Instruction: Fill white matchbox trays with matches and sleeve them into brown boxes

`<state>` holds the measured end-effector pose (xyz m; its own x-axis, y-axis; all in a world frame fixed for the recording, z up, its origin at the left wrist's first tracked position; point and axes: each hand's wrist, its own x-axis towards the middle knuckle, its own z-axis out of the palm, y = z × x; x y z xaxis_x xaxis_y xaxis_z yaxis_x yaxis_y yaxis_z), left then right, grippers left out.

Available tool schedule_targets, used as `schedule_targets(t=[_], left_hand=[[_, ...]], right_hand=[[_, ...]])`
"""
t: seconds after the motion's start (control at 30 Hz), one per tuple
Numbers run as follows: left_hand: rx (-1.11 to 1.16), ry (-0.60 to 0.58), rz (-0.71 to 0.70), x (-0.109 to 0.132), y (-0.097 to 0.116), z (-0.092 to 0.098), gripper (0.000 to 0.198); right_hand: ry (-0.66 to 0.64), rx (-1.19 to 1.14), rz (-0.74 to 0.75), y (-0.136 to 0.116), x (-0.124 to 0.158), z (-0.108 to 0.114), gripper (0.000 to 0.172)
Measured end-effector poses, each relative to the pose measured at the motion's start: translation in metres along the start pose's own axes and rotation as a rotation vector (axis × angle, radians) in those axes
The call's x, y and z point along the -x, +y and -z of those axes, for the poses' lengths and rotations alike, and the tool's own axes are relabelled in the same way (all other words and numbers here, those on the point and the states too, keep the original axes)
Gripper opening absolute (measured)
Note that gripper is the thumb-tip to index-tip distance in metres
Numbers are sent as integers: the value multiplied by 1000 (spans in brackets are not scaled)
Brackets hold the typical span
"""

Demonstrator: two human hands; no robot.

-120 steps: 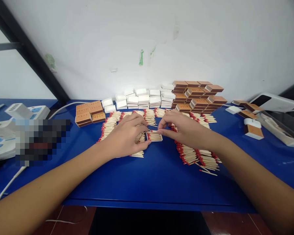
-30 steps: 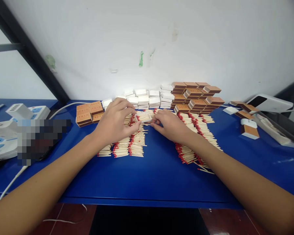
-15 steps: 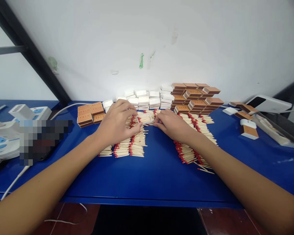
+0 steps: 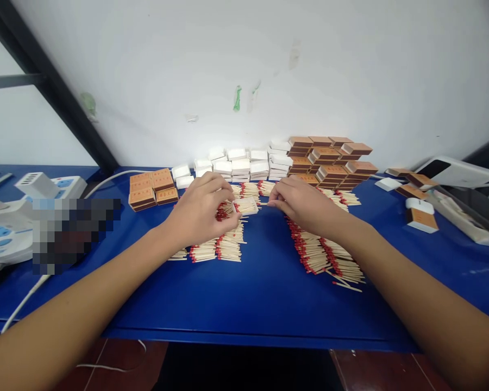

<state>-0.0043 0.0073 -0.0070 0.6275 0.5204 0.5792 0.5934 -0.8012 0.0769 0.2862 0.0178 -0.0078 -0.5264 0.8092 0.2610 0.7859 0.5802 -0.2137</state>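
- Left hand (image 4: 204, 209): half curled, thumb and fingers gripping the left end of a white tray.
- Tray (image 4: 251, 210): between the two hands, around the desk's middle, nearer the back edge than the front; matches (image 4: 244, 206) inside, red heads to the left.
- Right hand (image 4: 303, 209): just right of the tray, apart from it; fingers curled in, tips close to thumb. Can't tell if pinched on a match.
- Left rows (image 4: 228, 250) of matches: under and beside left hand.
- Right rows (image 4: 313, 255) of matches: under and in front of right hand; a few strays at their front end.
- White stack (image 4: 240, 165) of trays: along desk (image 4: 261, 304) back edge, centre.
- Brown stack (image 4: 330, 168) of boxes: back edge, right of the white stack.
- Four boxes (image 4: 151, 187): toward back left corner.
- Power strip (image 4: 8, 233): by left edge.
- White device (image 4: 458, 171): toward back right corner.
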Motion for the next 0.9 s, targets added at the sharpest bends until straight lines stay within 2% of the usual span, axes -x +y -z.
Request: schedule_targets(t=[0.2,0.4,0.5,0.63,0.8,0.9], left_hand=[[31,6,-37,1,7,-2,19],[73,4,-61,-1,16,-2,15],[85,7,-57,-1,16,-2,16],[41,48,-5,-2,8,1,17],[-57,182,137,-3,-2,3,17],[-67,200,174,-2,-4,3,18]], right_hand=[[145,-18,83,-17,5,5,21],[138,12,163,-43,7,-4,17],[172,-45,148,-41,7,-4,16],[262,-73,53,-27,2,-7,13],[150,-49,10,-15,-7,-20,12],[93,-47,12,-16,-11,-26,9]])
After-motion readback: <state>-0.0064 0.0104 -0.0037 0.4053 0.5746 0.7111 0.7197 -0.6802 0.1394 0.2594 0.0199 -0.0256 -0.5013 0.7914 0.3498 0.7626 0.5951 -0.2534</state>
